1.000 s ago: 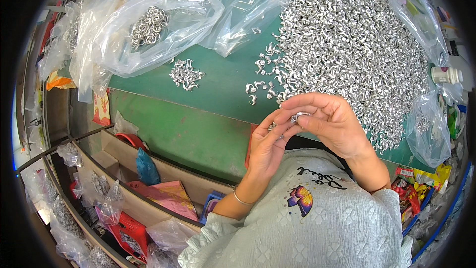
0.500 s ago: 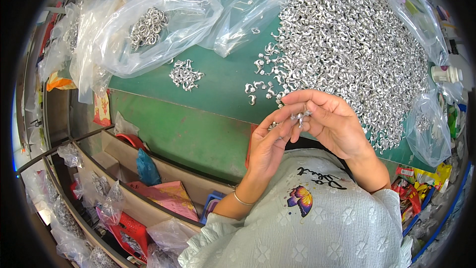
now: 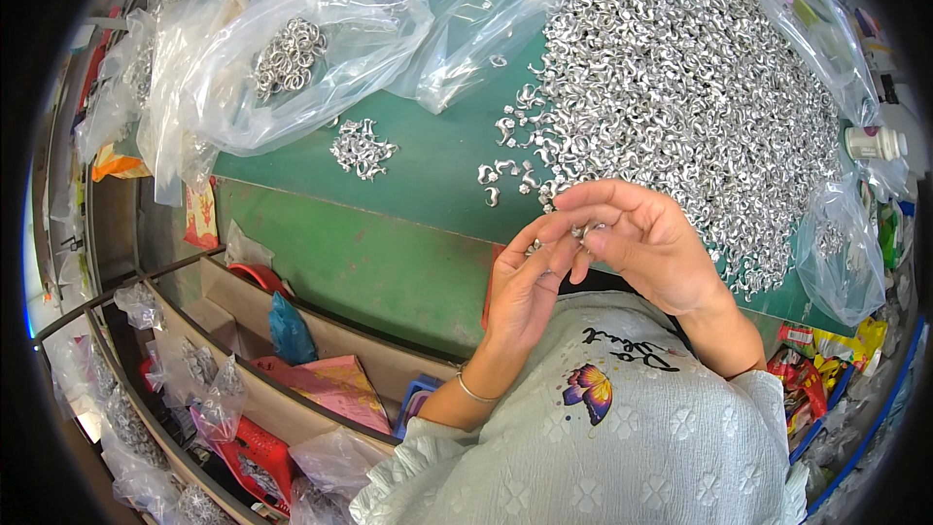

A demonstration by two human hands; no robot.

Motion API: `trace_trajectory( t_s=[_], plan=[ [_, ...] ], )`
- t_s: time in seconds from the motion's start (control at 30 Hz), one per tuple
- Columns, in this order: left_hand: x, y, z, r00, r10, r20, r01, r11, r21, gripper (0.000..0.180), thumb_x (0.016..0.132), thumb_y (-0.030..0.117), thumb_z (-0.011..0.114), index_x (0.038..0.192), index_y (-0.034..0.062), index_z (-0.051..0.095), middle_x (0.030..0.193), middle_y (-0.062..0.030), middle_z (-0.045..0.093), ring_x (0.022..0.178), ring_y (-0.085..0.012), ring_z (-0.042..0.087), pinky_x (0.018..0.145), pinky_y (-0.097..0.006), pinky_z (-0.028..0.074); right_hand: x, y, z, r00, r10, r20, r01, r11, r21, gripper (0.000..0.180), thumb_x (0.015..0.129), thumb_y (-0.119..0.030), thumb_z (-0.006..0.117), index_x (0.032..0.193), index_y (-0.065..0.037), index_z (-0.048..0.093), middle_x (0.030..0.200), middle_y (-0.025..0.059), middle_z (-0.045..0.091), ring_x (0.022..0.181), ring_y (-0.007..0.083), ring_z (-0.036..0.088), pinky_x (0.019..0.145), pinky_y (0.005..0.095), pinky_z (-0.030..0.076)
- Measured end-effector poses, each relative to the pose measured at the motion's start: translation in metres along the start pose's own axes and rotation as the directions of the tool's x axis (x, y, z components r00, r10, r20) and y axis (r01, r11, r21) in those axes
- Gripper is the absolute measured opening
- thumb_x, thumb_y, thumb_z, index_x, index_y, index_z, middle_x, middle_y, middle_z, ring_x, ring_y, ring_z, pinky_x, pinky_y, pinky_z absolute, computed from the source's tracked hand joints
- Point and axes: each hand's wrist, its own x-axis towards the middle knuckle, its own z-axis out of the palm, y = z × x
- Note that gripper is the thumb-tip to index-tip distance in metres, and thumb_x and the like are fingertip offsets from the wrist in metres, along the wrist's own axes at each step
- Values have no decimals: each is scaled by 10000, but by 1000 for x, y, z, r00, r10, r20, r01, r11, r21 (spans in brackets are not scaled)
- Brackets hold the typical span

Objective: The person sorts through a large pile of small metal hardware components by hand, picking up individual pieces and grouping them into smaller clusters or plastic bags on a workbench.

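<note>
My left hand (image 3: 528,284) and my right hand (image 3: 653,248) meet over the table's front edge, in front of my body. Their fingertips pinch a small silver metal piece (image 3: 582,231), mostly covered by the fingers. A further glint of silver metal (image 3: 534,246) shows in the curled fingers of my left hand. Just beyond the right hand spreads a big heap of small curved silver metal pieces (image 3: 680,87). Several stray curved pieces (image 3: 505,168) lie at its left edge. Farther left sits a small pile of similar silver pieces (image 3: 362,149).
A clear plastic bag (image 3: 389,49) at the far left holds silver metal rings (image 3: 290,58). Another clear bag (image 3: 842,253) and a white bottle (image 3: 875,144) stand right of the heap. Below left, an open drawer (image 3: 233,301) contains a blue bag (image 3: 290,327) and pink packaging (image 3: 335,389).
My right thumb and fingers have shifted slightly left and closed over the metal piece, so less of it shows. My left hand stays nearly still.
</note>
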Motion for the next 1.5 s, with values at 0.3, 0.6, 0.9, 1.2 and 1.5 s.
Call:
trace_trajectory(
  t_s=[0.3,0.6,0.9,1.2,1.5],
  plan=[
    [0,0,-1,1000,-8,-29,7,1000,-23,392,850,91,571,1207,-28,463,1098,-120,571,1016,-183,563,875,-320,462,-2,-1,1,1000,10,-25,-12,997,-77,318,840,55,489,1157,50,484,1044,168,596,948,184,597,752,260,498],
    [0,1,1,999,-18,-29,16,998,-66,376,840,32,563,1198,-34,469,1104,-126,571,1009,-189,574,879,-318,474,-1,0,3,999,-21,-44,16,995,-100,315,828,77,493,1142,59,495,1035,173,592,958,187,588,774,272,501],
    [1,8,14,991,-65,-115,70,997,36,315,847,15,515,1159,-28,503,1120,-83,561,1027,-172,552,922,-319,433,8,12,-12,994,78,-80,-68,990,127,262,892,-31,428,1130,49,504,1054,175,585,942,222,601,803,306,485],
    [-5,11,3,991,-49,-124,49,999,-2,305,856,27,541,1158,-7,510,1098,-83,569,960,-142,569,886,-313,465,22,24,-15,986,129,-106,-118,988,101,271,900,-60,449,1145,45,498,1071,182,576,935,226,600,810,311,489],
    [-7,17,-4,992,21,-123,-26,999,-42,274,867,44,535,1136,-10,525,1022,-76,588,930,-141,567,862,-322,479,34,22,-4,982,144,-122,-125,980,155,301,908,-53,420,1181,65,463,1129,217,541,1024,287,563,893,355,458]
  ],
)
